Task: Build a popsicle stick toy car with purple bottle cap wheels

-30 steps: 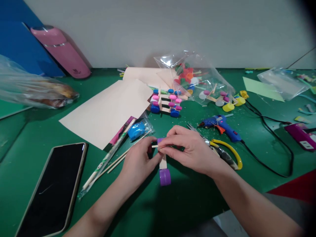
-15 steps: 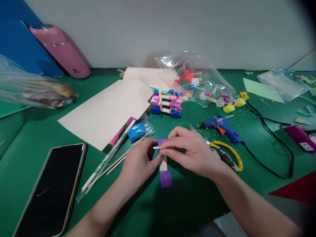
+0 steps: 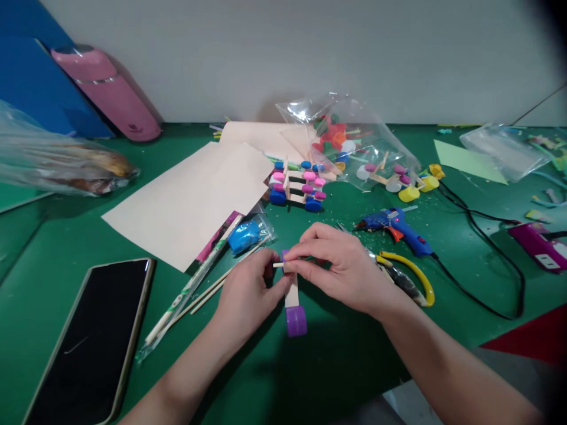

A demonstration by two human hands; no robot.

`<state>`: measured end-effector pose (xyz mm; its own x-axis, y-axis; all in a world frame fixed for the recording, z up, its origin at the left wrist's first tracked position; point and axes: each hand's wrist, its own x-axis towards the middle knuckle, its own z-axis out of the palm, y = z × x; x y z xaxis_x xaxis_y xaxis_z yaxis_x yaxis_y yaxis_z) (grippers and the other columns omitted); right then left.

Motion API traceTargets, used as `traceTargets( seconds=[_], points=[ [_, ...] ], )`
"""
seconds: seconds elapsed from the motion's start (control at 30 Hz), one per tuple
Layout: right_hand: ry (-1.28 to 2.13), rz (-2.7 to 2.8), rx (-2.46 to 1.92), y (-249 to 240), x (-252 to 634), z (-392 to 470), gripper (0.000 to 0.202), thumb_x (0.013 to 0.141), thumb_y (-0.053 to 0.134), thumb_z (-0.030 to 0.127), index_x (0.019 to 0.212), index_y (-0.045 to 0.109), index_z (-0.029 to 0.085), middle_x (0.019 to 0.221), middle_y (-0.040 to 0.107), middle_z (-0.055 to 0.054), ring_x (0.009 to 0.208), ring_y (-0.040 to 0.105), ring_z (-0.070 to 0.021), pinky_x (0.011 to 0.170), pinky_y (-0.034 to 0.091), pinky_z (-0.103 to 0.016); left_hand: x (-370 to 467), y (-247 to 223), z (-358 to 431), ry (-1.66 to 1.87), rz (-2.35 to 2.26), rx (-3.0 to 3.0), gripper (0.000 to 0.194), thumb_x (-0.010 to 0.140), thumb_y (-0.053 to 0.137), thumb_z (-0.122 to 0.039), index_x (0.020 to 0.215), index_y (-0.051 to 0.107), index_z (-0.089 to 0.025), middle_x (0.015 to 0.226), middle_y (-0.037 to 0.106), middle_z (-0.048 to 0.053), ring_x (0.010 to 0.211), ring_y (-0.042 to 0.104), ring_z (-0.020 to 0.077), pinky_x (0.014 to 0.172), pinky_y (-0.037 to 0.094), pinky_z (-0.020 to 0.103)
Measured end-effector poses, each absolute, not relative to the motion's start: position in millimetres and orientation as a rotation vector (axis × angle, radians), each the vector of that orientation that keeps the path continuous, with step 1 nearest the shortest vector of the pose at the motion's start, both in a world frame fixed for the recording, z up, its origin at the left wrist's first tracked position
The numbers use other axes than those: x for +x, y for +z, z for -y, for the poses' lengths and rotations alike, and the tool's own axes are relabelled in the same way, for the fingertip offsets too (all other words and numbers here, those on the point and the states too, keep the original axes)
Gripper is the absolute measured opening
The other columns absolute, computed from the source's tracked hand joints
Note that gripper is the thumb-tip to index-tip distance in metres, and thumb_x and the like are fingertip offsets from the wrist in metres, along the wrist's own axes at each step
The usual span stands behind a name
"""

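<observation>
Between my hands is a small piece made of a flat wooden craft stick [image 3: 292, 297] with a purple bottle cap [image 3: 296, 321] at its near end. Another purple cap at the far end is mostly covered by my fingers. My left hand [image 3: 253, 288] is closed on that far end from the left, its fingertips partly hidden. My right hand [image 3: 339, 268] pinches a short thin wooden stick [image 3: 277, 265], whose pale end points left across the far cap. Whether the thin stick touches the cap cannot be made out.
A blue glue gun [image 3: 394, 227] and yellow-handled pliers [image 3: 410, 277] lie right of my hands. Beyond stands a bottle-cap assembly [image 3: 296, 188]. Thin wooden sticks [image 3: 212, 289], a blue packet [image 3: 244, 237], paper [image 3: 190, 195] and a phone [image 3: 88, 342] lie left. A pink flask [image 3: 110, 91] leans behind.
My right-hand fingers have shifted slightly left with the thin stick. The left hand keeps its hold almost unmoved, and the whole view has drifted a little.
</observation>
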<state>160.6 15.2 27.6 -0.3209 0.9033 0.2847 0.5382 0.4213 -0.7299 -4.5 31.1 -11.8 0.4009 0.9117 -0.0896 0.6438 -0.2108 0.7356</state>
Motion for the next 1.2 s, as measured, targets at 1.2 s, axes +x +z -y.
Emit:
traceTargets(
  seconds=[1.2],
  points=[
    [1.180, 1.107, -1.191, 41, 180, 11, 0.021, 0.082, 0.054, 0.032, 0.093, 0.065, 0.018, 0.061, 0.058, 0.002, 0.055, 0.052, -0.0093, 0.051, 0.039, -0.021, 8, 35, 32, 0.495, -1.031, 1.005, 0.025, 0.076, 0.055, -0.032, 0.059, 0.059, -0.014, 0.057, 0.056, 0.001, 0.051, 0.040, 0.0089, 0.051, 0.031, 0.022]
  ],
)
